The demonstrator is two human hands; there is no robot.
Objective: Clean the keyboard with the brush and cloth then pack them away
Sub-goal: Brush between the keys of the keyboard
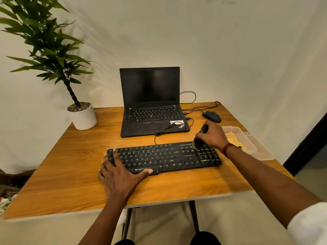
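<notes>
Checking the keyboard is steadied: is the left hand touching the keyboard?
Touching. The head view shows the left hand flat on the left end of the keyboard, fingers over keys, thumb along its front edge.

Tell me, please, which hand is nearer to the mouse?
The right hand. It grips the brush just in front of the mouse, over the right end of the keyboard. The left hand rests on the keyboard's left end, much farther away.
</notes>
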